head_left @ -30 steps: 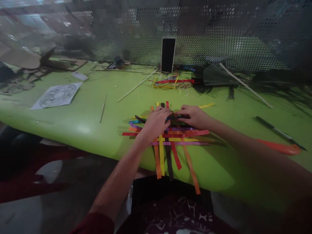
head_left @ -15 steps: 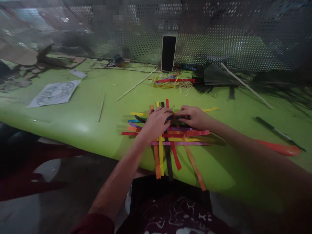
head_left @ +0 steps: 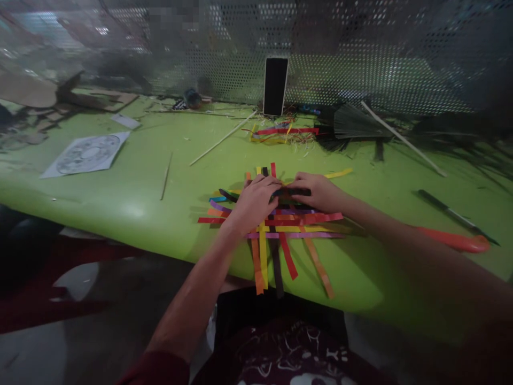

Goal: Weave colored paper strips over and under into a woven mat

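Note:
Colored paper strips lie woven across each other in front of me. The upright ones include an orange strip [head_left: 256, 262], a yellow strip [head_left: 263, 256], a black strip [head_left: 276, 267] and a red strip [head_left: 288, 256]. A loose-ended light orange strip [head_left: 318, 267] slants to the right. Crosswise run red, purple, yellow and pink strips [head_left: 296, 235]. My left hand [head_left: 256, 200] rests over the upper left of the weave, its fingers bent onto the strips. Close by on the right, my right hand [head_left: 318, 192] pinches a dark strip [head_left: 300, 191] at the upper edge.
A phone [head_left: 276, 86] leans upright against the perforated metal panel [head_left: 340, 64]. Before it lie scraps and strips [head_left: 286, 132]. Thin sticks [head_left: 222, 139], a patterned paper sheet [head_left: 88, 154], a dark bristly bundle [head_left: 356, 125], a pen-like tool [head_left: 457, 216] and an orange object [head_left: 457, 239] lie around.
The slanting light orange strip's lower end has drawn up and slightly left. More of the dark strip shows at my right fingers. Both hands stay almost in place.

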Demonstrator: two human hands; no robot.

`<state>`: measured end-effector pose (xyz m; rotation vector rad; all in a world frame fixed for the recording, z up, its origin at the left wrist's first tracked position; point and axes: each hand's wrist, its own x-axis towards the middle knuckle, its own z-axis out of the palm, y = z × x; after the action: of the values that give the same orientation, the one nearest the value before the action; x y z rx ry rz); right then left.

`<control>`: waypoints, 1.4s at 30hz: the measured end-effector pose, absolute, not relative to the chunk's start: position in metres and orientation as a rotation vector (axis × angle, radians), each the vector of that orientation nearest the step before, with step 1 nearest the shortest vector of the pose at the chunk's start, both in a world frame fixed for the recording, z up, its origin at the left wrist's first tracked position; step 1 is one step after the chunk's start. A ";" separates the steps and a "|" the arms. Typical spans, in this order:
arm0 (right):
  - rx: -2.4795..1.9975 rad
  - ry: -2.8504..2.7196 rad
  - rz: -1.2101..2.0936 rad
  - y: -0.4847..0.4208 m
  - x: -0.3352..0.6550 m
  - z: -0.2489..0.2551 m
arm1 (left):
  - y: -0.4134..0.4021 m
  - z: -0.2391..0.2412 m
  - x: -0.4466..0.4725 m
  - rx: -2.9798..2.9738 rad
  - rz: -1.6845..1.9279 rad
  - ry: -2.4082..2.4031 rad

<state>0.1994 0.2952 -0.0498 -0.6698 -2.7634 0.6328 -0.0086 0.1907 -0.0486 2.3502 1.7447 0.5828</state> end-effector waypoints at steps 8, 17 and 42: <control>-0.954 -2.485 0.654 0.273 0.234 0.029 | 0.192 -0.052 -0.010 2.360 0.553 1.744; -1.235 -2.403 0.084 0.091 0.260 -0.043 | 0.183 -0.042 -0.007 2.384 0.472 1.712; -1.307 -2.254 -0.068 0.075 0.215 -0.070 | 0.172 -0.052 -0.010 2.421 0.551 1.688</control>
<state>0.2147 0.0754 -0.0696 -1.3068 -2.2541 -0.0679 -0.0100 0.1718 -0.0517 2.4213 1.6880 0.5515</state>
